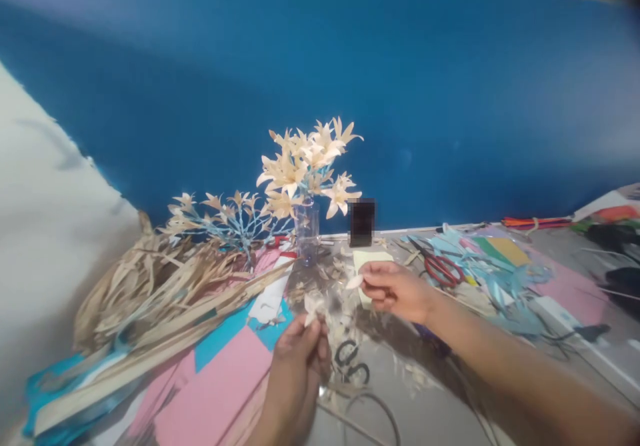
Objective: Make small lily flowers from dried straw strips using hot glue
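Note:
My left hand (303, 349) is closed on a small cream flower (313, 307), pinched at its base between thumb and fingers with the petals up. To its upper right, my right hand (393, 289) pinches a single pale petal (355, 282) pointing left. The two hands are apart. Behind them a clear vase (307, 233) holds a bunch of cream flowers (305, 163) on light blue stems. Left of the vase, more cream flowers (235, 216) stand on branching blue stems.
Dried husks (125, 286) are heaped at left by pink sheets (217, 393). Black-handled scissors (353, 363) lie among scraps below the hands. Red-handled scissors (443, 269) and blue strips (505, 286) are at right. A dark upright box (362, 223) stands against the blue wall (450, 99).

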{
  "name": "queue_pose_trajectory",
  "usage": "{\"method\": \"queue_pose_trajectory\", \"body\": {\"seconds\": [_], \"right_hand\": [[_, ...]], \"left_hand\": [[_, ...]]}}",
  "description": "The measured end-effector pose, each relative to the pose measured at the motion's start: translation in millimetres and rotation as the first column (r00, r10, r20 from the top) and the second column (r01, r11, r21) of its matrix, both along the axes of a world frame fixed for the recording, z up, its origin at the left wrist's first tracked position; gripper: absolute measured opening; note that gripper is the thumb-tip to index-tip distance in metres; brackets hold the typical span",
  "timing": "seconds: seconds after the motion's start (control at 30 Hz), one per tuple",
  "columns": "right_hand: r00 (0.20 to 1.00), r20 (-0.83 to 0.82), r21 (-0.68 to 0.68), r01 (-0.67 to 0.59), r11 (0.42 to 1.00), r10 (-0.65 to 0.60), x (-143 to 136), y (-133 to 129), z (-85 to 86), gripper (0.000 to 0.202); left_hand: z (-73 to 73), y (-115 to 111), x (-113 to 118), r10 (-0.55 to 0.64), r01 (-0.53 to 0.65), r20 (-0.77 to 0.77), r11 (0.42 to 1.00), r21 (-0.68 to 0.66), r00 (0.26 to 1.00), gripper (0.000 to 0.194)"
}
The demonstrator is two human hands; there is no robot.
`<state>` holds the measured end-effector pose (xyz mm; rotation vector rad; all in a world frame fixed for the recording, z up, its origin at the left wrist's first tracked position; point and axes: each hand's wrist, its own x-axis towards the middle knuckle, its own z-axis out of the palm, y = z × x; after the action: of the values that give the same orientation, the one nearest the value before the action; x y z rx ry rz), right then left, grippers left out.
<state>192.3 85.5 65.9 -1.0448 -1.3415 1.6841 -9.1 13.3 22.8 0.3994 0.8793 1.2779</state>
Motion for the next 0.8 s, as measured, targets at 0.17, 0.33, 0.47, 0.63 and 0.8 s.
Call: {"method": "queue_pose_trajectory", "body": {"seconds": [0.17,0.33,0.47,0.63,0.8], "right_hand": [[0.951,-0.310,-0.268,-0.082,0.960,-0.005,-13,-62,-3.2,0.029],[0.970,-0.231,-0.204,0.033,0.979,-0.081,-19,-93,-14.9,0.032],[0.981,-0.166,-0.079,0.090,0.993,-0.102,-14,-114,-15.0,0.028],[0.915,0.213,0.475,0.209,0.855,-0.342,0,-135,-11.7,0.009],[0.838,0.256,0.875,0.010,0.483,-0.482,3,-143,-16.7,0.019]], "left_hand": [[18.6,-13,8,-0.070,0.069,0.063,0.997,0.031,0.996,0.034],[20.1,-41,20,-0.080,0.083,-0.035,0.991,0.102,0.996,0.029],[17.5,-57,27,-0.084,0.092,-0.072,0.989,0.115,0.994,0.027],[18.5,-65,30,-0.144,0.137,0.056,0.984,0.114,0.988,0.028],[19.2,-69,36,-0.197,0.190,0.076,0.978,0.090,0.978,0.028]]}}
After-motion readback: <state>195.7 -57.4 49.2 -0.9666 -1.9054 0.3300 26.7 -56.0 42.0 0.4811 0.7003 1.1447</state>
